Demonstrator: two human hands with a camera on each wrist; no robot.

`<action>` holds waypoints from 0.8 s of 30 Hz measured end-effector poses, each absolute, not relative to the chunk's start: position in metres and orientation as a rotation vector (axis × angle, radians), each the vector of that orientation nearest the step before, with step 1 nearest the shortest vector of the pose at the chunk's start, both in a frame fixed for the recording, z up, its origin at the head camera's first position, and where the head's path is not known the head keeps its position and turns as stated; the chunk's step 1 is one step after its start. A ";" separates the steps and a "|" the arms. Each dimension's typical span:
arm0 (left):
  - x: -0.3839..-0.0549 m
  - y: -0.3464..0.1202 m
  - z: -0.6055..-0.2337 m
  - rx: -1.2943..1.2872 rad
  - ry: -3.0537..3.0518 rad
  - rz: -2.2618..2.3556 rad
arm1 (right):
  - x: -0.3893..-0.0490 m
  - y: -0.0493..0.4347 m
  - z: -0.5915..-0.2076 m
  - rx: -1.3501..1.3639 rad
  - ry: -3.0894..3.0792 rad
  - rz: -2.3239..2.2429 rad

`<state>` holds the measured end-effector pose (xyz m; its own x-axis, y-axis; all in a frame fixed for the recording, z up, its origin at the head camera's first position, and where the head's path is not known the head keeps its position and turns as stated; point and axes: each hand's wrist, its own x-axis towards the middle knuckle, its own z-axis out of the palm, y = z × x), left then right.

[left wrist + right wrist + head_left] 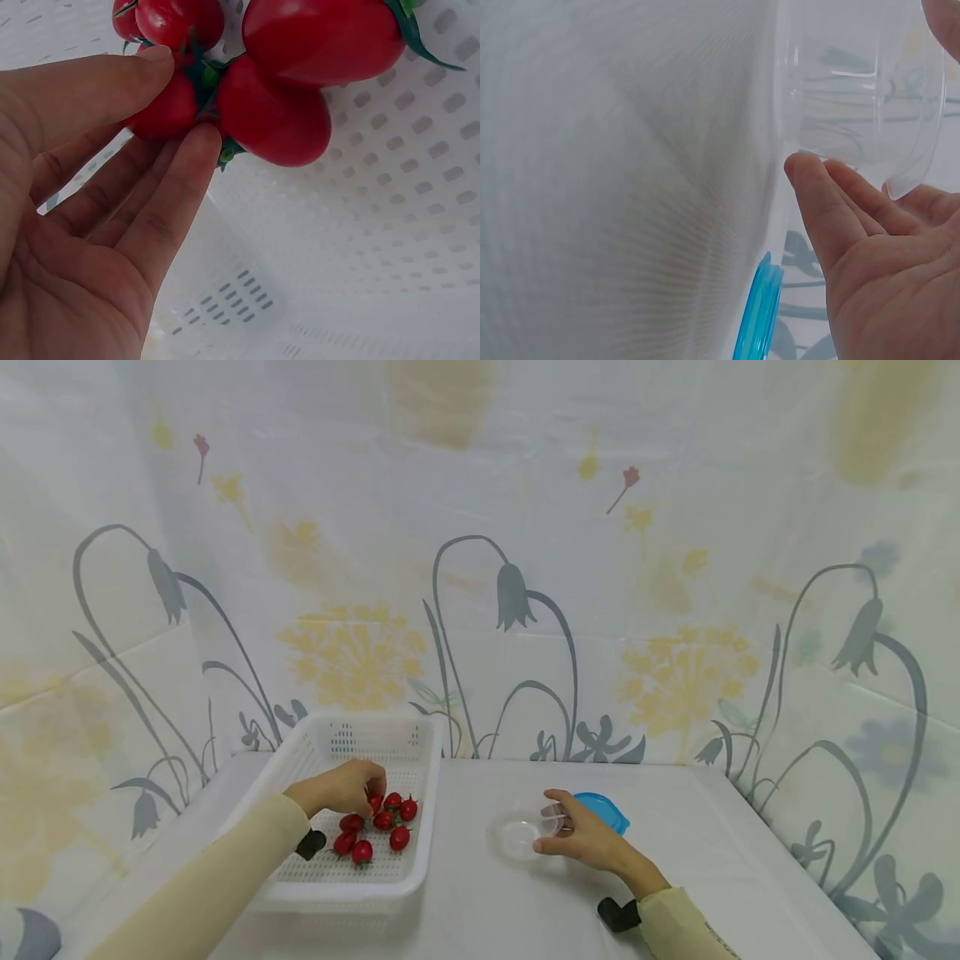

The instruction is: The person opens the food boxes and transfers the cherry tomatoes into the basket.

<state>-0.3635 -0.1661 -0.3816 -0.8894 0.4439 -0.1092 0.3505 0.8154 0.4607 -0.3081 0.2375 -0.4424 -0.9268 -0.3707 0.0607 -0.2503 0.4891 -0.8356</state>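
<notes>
My left hand (341, 789) reaches into a white perforated plastic basket (337, 893). Its thumb and fingertips pinch a red cherry tomato (163, 111) with a green stem, seen in the left wrist view. More cherry tomatoes (399, 837) lie on the basket floor beside that hand, and one large tomato (277, 120) presses close to its fingertips. My right hand (588, 839) holds a small clear plastic tub (847, 82), thumb on one side and fingers on the other. The tub stands upright on the white table.
A blue lid (603, 810) lies on the white table (480, 910) just behind the right hand. A floral-printed sheet (480, 485) hangs behind and at both sides. The basket walls rise around the left hand.
</notes>
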 end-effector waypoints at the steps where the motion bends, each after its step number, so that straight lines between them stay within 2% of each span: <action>1: -0.364 -0.166 -0.382 0.626 2.794 0.643 | -0.308 0.237 -0.442 -0.545 2.598 -1.426; 24: -0.365 -0.170 -0.380 0.660 2.792 0.674 | -0.308 0.236 -0.442 -0.530 2.591 -1.437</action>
<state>-0.3649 -0.1699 -0.3805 -0.8817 0.4647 -0.0815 0.3762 0.7969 0.4727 -0.3076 0.2359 -0.4417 -0.9295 -0.3646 0.0547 -0.2395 0.4843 -0.8415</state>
